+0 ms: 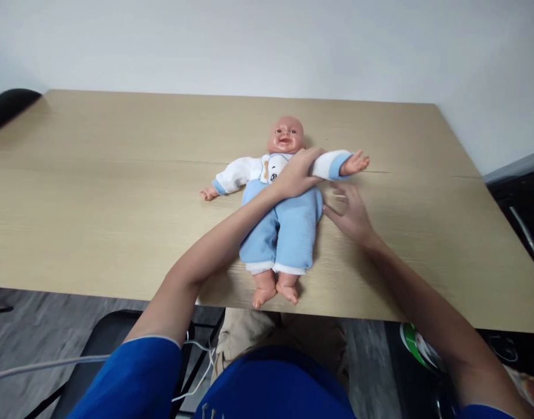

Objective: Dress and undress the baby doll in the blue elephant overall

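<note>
doll [295, 233] lies face up on the pale wooden table [118, 203], head toward the wall [267, 46], feet right by the near edge, both arms spread out sideways. clothing noted: white top [238, 173] with a printed animal on the chest and light blue cuffs, light blue trousers with white hems; feet bare. the seated person's left hand [296, 176] rests on the chest, with the forearm crossing over the doll's trousers. its fingers lie along the upper side of the doll's sleeve near the shoulder and the thumb along the lower side — whether they grip or merely rest, i cannot tell from where i stand. right hand [353, 216] is held beside the doll's hip, under its outstretched arm, fingers parted, nothing grasped; its thumb tip is at the edge of the trousers, contact uncertain. also recorded — a black chair [98, 337] below the table's near edge, a pale cable [52, 366] running across it, and grey flooring [35, 331].
</note>
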Demonstrator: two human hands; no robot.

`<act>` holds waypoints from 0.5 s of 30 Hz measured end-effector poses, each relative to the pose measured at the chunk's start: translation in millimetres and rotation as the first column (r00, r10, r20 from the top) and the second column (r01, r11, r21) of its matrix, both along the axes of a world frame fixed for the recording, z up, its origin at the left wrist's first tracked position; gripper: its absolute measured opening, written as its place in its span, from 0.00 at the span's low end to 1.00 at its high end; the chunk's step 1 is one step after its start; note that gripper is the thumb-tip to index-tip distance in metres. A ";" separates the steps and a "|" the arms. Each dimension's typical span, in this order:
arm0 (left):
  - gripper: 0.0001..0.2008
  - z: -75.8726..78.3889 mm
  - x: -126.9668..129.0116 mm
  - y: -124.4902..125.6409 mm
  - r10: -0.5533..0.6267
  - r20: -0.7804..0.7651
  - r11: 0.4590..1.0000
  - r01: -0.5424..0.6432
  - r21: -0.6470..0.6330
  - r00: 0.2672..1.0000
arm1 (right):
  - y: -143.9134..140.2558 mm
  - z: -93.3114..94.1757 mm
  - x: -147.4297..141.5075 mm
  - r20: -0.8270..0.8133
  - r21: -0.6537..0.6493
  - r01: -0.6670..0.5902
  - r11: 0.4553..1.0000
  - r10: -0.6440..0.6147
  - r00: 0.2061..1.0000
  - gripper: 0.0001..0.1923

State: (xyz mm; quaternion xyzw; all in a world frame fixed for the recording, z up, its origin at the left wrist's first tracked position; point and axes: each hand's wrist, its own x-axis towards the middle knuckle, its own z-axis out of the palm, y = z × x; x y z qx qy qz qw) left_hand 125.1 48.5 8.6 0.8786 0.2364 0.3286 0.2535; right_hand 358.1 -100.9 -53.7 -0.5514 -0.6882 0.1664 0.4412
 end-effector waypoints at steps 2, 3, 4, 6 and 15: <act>0.35 -4.0 -6.7 6.1 -0.021 0.131 0.998 0.029 -0.063 0.991 | -2.0 -2.9 -7.8 0.071 -0.041 -0.105 0.994 0.108 0.992 0.31; 0.37 -5.4 -10.0 9.2 -0.033 0.184 0.995 0.051 -0.091 0.982 | -3.2 -2.5 -12.5 0.082 -0.055 -0.139 0.989 0.143 0.986 0.28; 0.39 -6.5 -13.1 12.0 -0.040 0.223 0.991 0.066 -0.114 0.974 | -4.4 -1.5 -17.8 0.077 -0.066 -0.160 0.985 0.165 0.983 0.26; 0.40 -7.6 -19.1 16.1 -0.022 0.277 0.985 0.069 -0.160 0.961 | -6.0 1.1 -30.5 0.023 -0.091 -0.189 0.978 0.192 0.981 0.24; 0.36 2.0 -47.3 11.1 0.287 0.521 0.854 0.031 -0.519 0.804 | 34.5 9.8 -98.3 -0.651 -0.221 -0.202 0.954 0.010 0.759 0.27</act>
